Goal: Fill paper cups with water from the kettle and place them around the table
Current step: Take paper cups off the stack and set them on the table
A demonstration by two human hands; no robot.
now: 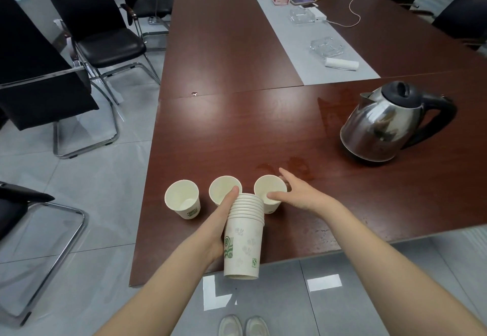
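Cups: three single paper cups stand upright and empty in a row on the table, just ahead of both hands. They are the left cup, the middle cup and the right cup.

Left hand: fingers curled round the stack of spare cups. The stack is tilted, mouth forward, over the near table edge. The thumb lies along the stack up to its rims, which sit just before the middle cup.

Right hand: clamped on the right cup, thumb on the near rim and fingers round the far wall. The cup base looks to be on the table.

Kettle: upright on the table, well ahead of and to the right of the right hand, and well apart from the row.
- Its handle points right, away from the hands.
- Its spout faces left and away from the person.
- Wet patches lie on the table between the right hand and the kettle.

Judgement: cups are laid out and none is filled. The right hand is clearly nearer the kettle, and the left is occupied with the stack. The reach runs forward and right, then round to the handle on the kettle's far-right side, with the spout brought back left over the row. Risk: light empty cups tip easily if brushed.
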